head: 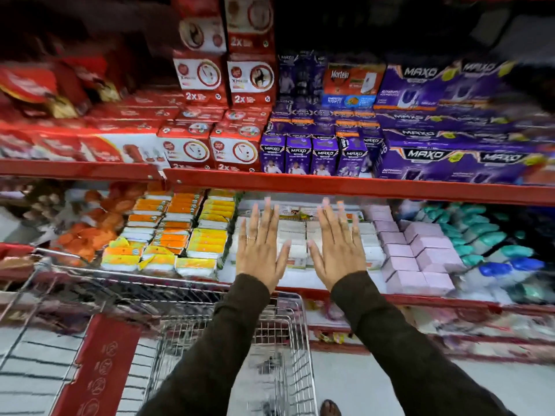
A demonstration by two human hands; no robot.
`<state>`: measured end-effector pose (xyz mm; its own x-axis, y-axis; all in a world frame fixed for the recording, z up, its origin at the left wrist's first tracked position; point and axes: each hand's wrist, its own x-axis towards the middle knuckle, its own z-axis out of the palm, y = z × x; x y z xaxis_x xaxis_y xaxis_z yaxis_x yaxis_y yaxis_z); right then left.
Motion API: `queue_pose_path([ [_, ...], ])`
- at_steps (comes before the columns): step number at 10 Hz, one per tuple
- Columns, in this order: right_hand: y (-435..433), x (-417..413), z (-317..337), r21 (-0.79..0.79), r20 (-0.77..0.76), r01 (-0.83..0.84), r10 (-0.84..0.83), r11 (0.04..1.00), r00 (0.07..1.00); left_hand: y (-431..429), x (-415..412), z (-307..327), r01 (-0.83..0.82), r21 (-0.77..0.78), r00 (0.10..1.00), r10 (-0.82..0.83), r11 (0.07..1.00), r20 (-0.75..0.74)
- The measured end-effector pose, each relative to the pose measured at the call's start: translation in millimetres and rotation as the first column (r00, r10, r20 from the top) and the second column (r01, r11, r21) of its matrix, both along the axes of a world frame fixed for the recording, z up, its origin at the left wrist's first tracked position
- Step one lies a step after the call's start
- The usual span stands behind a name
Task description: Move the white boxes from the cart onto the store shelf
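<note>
Hovering flat above the white boxes [295,235] on the store shelf [345,187], left hand [260,247] and right hand [336,246] spread empty fingers [267,211]; press the stack evenly, I think.

A shop: stocked red shelves [330,187], wire cart [288,340].

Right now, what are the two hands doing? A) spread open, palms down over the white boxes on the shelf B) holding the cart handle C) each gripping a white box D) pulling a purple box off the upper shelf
A: the left hand and right hand are flat with fingers spread, empty, over the white boxes.
</note>
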<state>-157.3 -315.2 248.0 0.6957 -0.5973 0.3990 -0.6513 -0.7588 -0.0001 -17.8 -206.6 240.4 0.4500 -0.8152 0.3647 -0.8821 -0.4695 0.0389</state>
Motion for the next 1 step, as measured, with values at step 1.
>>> queue_pose_path([
  [1,4.3,0.9,53.3,-0.093,0.113,0.026,-0.015,0.995,0.993,-1.7,0.9,62.3,0.028,-0.168,0.999,-0.021,0.985,0.042],
])
